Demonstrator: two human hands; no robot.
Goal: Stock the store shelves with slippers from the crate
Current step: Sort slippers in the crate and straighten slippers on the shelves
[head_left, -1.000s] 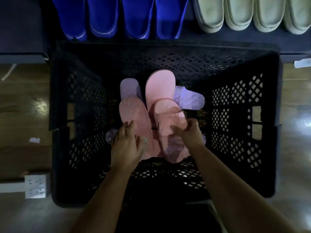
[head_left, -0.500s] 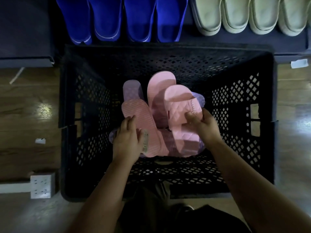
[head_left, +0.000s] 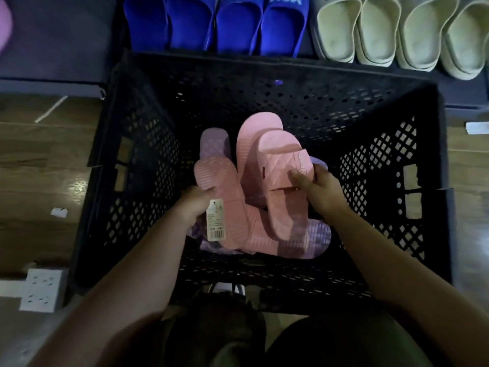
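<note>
A black perforated crate [head_left: 412,144] stands on the floor before me, holding pink and purple slippers. My left hand [head_left: 194,205] grips a pink slipper [head_left: 219,181] turned sole up, with a white barcode tag [head_left: 216,223] on it. My right hand [head_left: 317,192] grips the quilted strap of another pink slipper [head_left: 277,165], raised above the pile. A third pink slipper [head_left: 251,139] lies behind them. Purple slippers [head_left: 213,143] lie underneath, partly hidden. On the dark shelf [head_left: 53,49] behind the crate stand blue slippers [head_left: 214,22] and cream slippers [head_left: 397,30].
The wooden floor [head_left: 39,168] lies on both sides of the crate. A white power strip [head_left: 43,290] sits on the floor at lower left, with a paper scrap [head_left: 58,211] nearby. A pink slipper edge [head_left: 5,19] shows at the top left of the shelf.
My right hand took hold of a pink slipper by its strap and lifted it from the pile. My left hand closed round the sole-up pink slipper and raised it slightly, showing its tag.
</note>
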